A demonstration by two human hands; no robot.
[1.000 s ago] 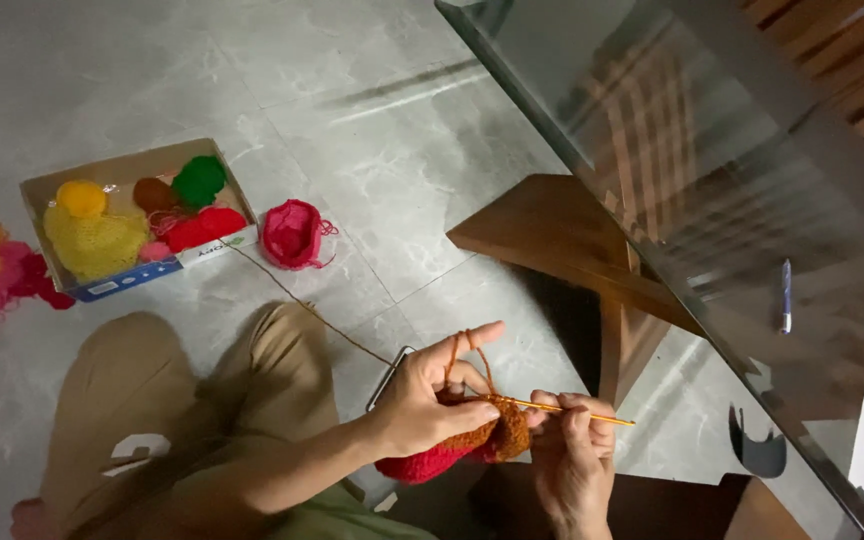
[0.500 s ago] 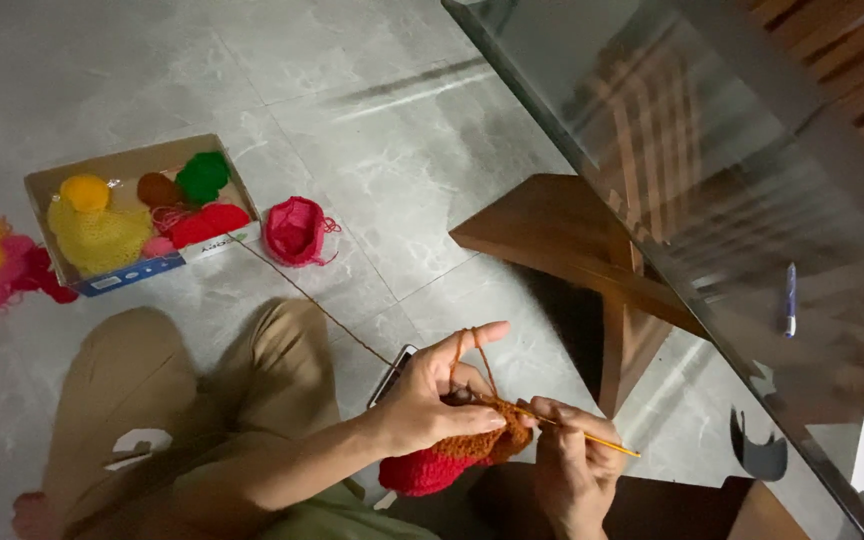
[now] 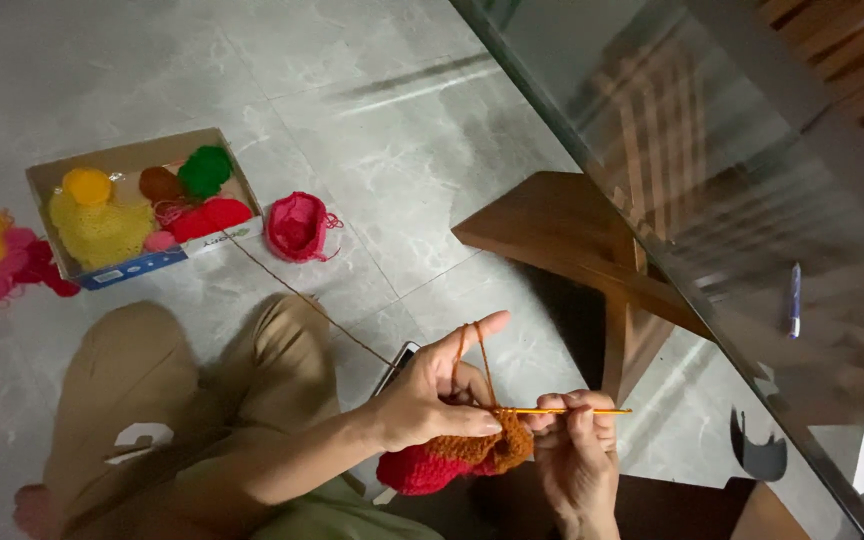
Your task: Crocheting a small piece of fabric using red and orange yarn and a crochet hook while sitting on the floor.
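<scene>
Left hand [image 3: 432, 395]: index finger raised straight, thin brown yarn strand [image 3: 475, 360] looped over it; thumb and remaining fingers pinched shut on the soft red-and-brown crocheted piece [image 3: 452, 458], which hangs in front of the lap. Right hand [image 3: 574, 450]: fingers curled tight round the slim yellow metal crochet hook [image 3: 562, 411], held level, working end at the brown edge between the hands. Judgement: the stitch goes best with even tension off the raised finger and short hook strokes. Strand trails across the polished grey marble-look floor tiles [image 3: 372, 120] toward the shallow cardboard box [image 3: 132, 160] of fuzzy coloured yarn pieces; a pink netted bundle [image 3: 297, 226] sits beside it. Phone edge under the wrist. Glass tabletop [image 3: 672, 130] on angled wooden legs, pen on top
</scene>
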